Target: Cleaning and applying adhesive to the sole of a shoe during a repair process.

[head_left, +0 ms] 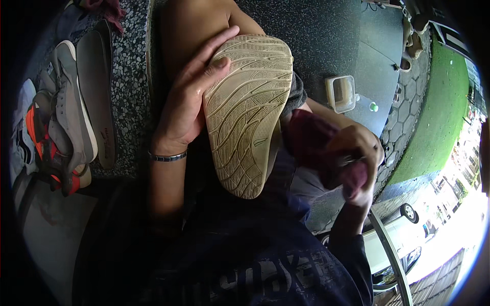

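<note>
In front of my lap a shoe [247,112] is held up with its tan, wavy-patterned sole facing me. My left hand [191,94] is closed around the toe end's left side, its thumb pressed on the sole's edge. To the right of the shoe, my right hand [360,150] grips a bunched maroon cloth [311,135], apart from the sole. That hand and the cloth are smeared by motion. The shoe's upper is mostly hidden behind the sole.
At left, a grey shoe [69,102] and a long dark insole [97,97] lie beside other orange and white footwear on a speckled ledge [130,76]. A clear plastic tub [340,94] and a small bottle with a green cap [373,106] are at right. More shoes [416,43] line the far edge.
</note>
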### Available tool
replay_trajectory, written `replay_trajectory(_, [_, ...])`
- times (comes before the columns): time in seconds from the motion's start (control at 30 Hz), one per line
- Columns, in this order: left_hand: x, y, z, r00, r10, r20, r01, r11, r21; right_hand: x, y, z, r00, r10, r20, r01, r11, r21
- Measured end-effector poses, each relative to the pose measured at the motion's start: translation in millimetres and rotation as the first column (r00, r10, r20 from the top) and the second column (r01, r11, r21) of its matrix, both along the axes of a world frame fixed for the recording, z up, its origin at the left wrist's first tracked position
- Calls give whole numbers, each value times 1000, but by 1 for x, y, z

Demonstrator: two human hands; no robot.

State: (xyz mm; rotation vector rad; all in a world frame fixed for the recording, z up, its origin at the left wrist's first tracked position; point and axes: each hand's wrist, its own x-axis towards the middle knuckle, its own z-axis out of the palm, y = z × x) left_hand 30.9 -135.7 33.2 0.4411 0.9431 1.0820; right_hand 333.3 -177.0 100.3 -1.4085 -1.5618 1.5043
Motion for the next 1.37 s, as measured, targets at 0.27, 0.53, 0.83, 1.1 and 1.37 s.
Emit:
replay_trajectory(0.27, [2, -1, -5, 998, 4, -60, -2, 1000, 28, 61, 102, 23, 930, -274, 245, 45, 747, 663])
replay_trajectory(0.53, [5, 1, -6, 993, 46, 111, -50, 998, 31, 12, 140, 27, 865, -74, 497, -247, 798, 549])
replay_trajectory(0.83, [1, -1, -3, 979, 81, 188, -79, 997, -17, 14, 87, -32, 762, 26, 647, -103, 991, 81])
replay_trajectory(1.1, [0, -1, -3, 982, 73, 173, -73, 997, -6, 14, 23, -83, 834, 139, 534, -41, 981, -191])
replay_trajectory(1.37, [-3, 0, -4, 989, 16, 144, -21, 999, 35, 31, 15, -78, 996, 26, 81, 25, 819, -574])
